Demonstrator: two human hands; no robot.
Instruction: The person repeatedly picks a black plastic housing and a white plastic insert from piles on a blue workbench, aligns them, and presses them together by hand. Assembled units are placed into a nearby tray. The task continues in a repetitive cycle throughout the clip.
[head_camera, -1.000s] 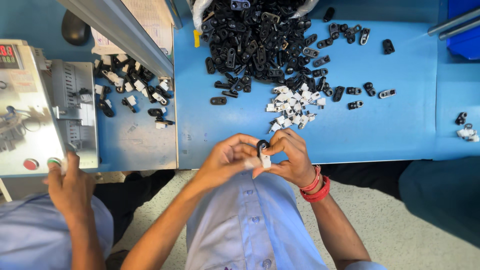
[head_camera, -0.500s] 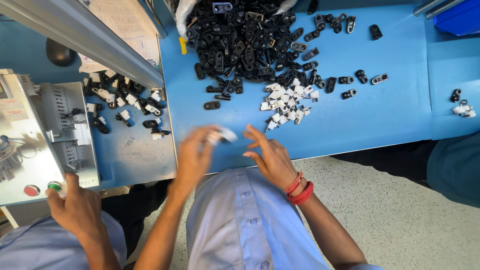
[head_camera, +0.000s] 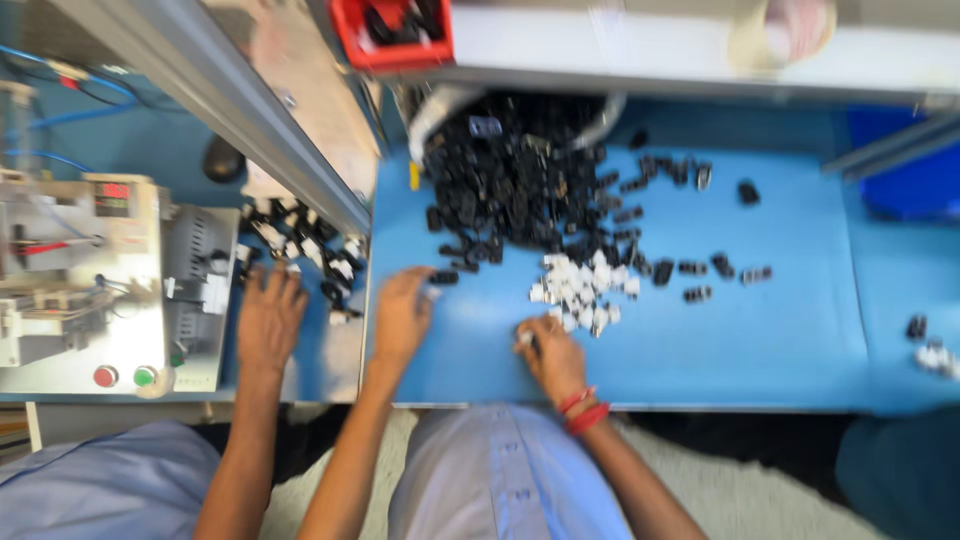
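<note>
Blurry frame. Grey machine (head_camera: 110, 290) at desk's left edge, a co-worker's hand (head_camera: 268, 318) flat beside it. Left hand (head_camera: 402, 312) open, palm down on blue desk (head_camera: 760, 330) near front edge. Right hand (head_camera: 550, 355) pinching at white clips (head_camera: 583, 292); grip unclear. Black clips (head_camera: 520, 190) heaped toward back edge.

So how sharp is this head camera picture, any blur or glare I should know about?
Head view: motion blur smears the whole frame; the black clips and white clips lose their edges, and the left hand and right hand are soft. Lighting is even on the blue mat, with no strong glare.
</note>
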